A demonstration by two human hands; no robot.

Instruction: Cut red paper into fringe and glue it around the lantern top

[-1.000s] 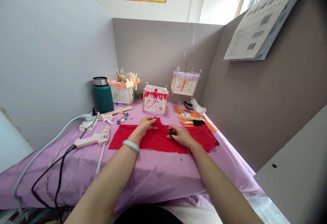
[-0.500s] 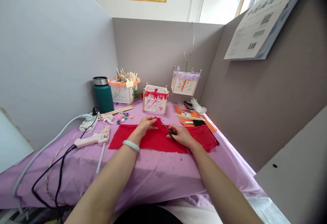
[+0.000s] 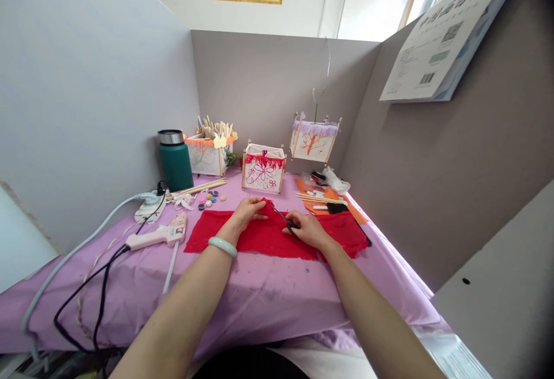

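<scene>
A red sheet of thin cloth or paper [image 3: 208, 236] lies flat on the purple table cover [image 3: 259, 301]. My left hand [image 3: 247, 210] pinches the sheet's far edge near its middle and lifts it a little; a pale green bangle sits on that wrist. My right hand [image 3: 306, 230] is closed round the handles of black scissors [image 3: 280, 217], whose blades point up and left at the lifted edge, close to my left fingers.
A pink glue gun [image 3: 159, 235] with a black cord lies left of the sheet. Behind stand a green flask [image 3: 175, 161], a box of wooden sticks [image 3: 209, 149], two paper lanterns [image 3: 264, 168] [image 3: 314, 139], small coloured beads [image 3: 210, 197] and orange paper with sticks [image 3: 322, 199]. Grey partition walls enclose the table.
Almost nothing differs. Both hands stay at the red sheet's far edge, with the scissors held in the same spot.
</scene>
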